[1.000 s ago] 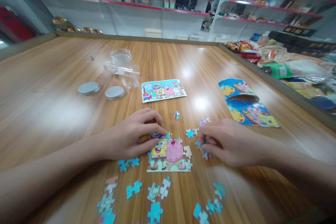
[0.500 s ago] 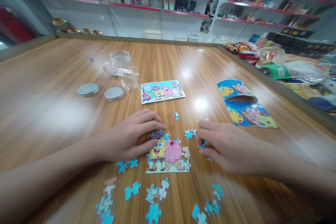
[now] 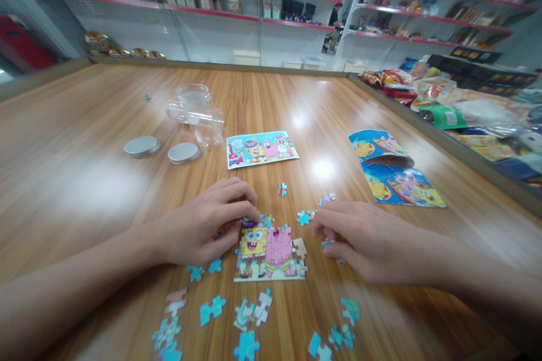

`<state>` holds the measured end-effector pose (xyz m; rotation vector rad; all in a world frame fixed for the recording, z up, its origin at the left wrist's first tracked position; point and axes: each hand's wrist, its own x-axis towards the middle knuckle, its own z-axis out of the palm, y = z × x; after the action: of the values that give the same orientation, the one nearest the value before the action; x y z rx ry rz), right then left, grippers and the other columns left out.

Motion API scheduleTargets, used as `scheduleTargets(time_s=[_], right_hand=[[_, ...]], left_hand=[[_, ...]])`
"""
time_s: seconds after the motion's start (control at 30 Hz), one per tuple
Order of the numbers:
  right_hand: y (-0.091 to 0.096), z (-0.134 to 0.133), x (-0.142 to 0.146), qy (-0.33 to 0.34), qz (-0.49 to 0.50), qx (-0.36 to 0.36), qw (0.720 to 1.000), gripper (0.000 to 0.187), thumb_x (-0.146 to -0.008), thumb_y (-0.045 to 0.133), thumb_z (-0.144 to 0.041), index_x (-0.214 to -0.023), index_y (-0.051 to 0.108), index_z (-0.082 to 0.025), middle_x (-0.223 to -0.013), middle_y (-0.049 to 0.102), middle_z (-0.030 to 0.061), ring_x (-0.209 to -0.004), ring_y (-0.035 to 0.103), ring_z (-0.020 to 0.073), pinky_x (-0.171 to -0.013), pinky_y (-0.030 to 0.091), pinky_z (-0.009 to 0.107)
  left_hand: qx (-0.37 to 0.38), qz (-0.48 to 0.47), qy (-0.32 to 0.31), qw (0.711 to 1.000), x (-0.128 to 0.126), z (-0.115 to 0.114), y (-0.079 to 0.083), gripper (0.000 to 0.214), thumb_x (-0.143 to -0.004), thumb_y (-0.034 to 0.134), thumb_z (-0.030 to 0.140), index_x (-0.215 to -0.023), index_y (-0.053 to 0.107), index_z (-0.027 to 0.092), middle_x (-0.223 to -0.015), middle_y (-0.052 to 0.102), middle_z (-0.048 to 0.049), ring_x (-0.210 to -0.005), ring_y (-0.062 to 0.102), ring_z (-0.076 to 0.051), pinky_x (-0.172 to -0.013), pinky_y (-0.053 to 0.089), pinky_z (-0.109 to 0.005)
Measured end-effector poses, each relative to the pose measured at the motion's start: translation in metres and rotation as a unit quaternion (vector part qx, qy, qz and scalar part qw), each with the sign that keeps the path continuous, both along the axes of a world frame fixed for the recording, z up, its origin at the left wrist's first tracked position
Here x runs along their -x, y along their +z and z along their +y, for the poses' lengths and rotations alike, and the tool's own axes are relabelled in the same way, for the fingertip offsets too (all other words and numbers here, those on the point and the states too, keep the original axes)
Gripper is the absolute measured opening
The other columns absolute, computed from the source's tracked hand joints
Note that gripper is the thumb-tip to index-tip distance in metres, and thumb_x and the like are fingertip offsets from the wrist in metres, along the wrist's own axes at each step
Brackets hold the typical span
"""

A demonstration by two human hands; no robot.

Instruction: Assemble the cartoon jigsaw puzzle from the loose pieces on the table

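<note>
A: Since the earlier frame our left hand (image 3: 212, 223) has pulled back leftward, baring more of the partly built puzzle (image 3: 273, 251). Our right hand (image 3: 364, 242) has edged left, uncovering the pink pieces (image 3: 327, 198) beyond it.

B: Copy. How do we handle the fit?

A: Nearest us, keep the loose pieces (image 3: 212, 310) spread flat on the bench (image 3: 84, 197) so we can read shapes. Puzzle lies between our hands, straight bottom edge toward us. We'd anchor it lightly with one hand, lower each piece from above, match tab to socket, press flat. No sideways shoving: our guess is the top row would pop loose.

B: Grips?

A: Left grip: thumb and forefinger slightly apart, tips by the purple piece (image 3: 249, 224) at the puzzle's top left. Contact hidden; can't tell if they pinch it. Right grip: fingers curled, thumb apart, over half-covered pieces (image 3: 328, 242), with a blue piece (image 3: 304, 218) just beside the fingertips. Can't tell if anything's clamped.

B: Reference?

A: Picture card (image 3: 262, 150), past the lone red-and-blue piece (image 3: 283, 189). Silver lids (image 3: 183, 152) sit left of it, clear containers (image 3: 195, 104) beyond; we leave those alone.
</note>
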<state>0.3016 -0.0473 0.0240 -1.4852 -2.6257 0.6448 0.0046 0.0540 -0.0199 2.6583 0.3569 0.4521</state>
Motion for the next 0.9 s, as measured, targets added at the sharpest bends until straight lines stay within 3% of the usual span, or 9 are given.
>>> scheduleTargets(time_s=[0.17,0.3,0.4,0.5,0.9], right_hand=[[-0.004,0.002,0.001,0.016,0.084,-0.026,0.996,0.013,-0.089,0.060,-0.011,-0.093,0.069,-0.019,-0.082,0.066,0.0012,-0.077,0.058,0.0141,-0.068,0.040,0.027],[-0.015,0.002,0.010,-0.080,0.203,-0.059,0.974,0.004,-0.088,0.070,-0.022,-0.089,0.073,-0.019,-0.071,0.068,-0.0022,-0.062,0.058,0.0096,-0.060,0.042,0.023],[-0.021,0.001,0.019,-0.130,0.252,-0.017,0.959,0.006,-0.088,0.071,-0.024,-0.088,0.075,-0.020,-0.071,0.071,-0.0024,-0.059,0.060,0.0093,-0.058,0.045,0.022],[-0.024,0.001,0.026,-0.137,0.252,0.006,0.958,0.010,-0.089,0.067,-0.024,-0.085,0.075,-0.019,-0.072,0.073,-0.0008,-0.062,0.062,0.0106,-0.060,0.046,0.023],[-0.039,0.012,0.040,-0.123,0.243,-0.047,0.961,0.008,-0.086,0.069,-0.020,-0.080,0.073,-0.017,-0.066,0.063,-0.0021,-0.059,0.051,0.0088,-0.060,0.039,0.024]], left_hand=[[-0.011,0.000,-0.033,0.999,0.000,0.000,0.002,0.027,-0.086,0.055,0.009,-0.108,0.065,0.019,-0.109,0.061,-0.0103,-0.097,0.058,-0.022,-0.085,0.049,-0.036],[-0.016,0.014,-0.067,0.998,-0.002,-0.002,0.005,0.033,-0.085,0.057,0.008,-0.115,0.064,0.019,-0.112,0.060,-0.0116,-0.101,0.057,-0.024,-0.088,0.049,-0.039],[-0.018,0.012,-0.077,0.997,-0.003,-0.004,0.007,0.037,-0.084,0.058,0.008,-0.118,0.063,0.020,-0.113,0.061,-0.0119,-0.102,0.058,-0.024,-0.089,0.049,-0.040],[-0.018,0.007,-0.077,0.997,-0.003,-0.004,0.008,0.036,-0.084,0.058,0.010,-0.119,0.063,0.020,-0.113,0.061,-0.0116,-0.101,0.058,-0.024,-0.088,0.050,-0.040],[-0.021,0.013,-0.080,0.997,-0.005,-0.006,0.008,0.038,-0.083,0.059,0.011,-0.120,0.063,0.019,-0.114,0.060,-0.0118,-0.101,0.057,-0.025,-0.089,0.048,-0.041]])
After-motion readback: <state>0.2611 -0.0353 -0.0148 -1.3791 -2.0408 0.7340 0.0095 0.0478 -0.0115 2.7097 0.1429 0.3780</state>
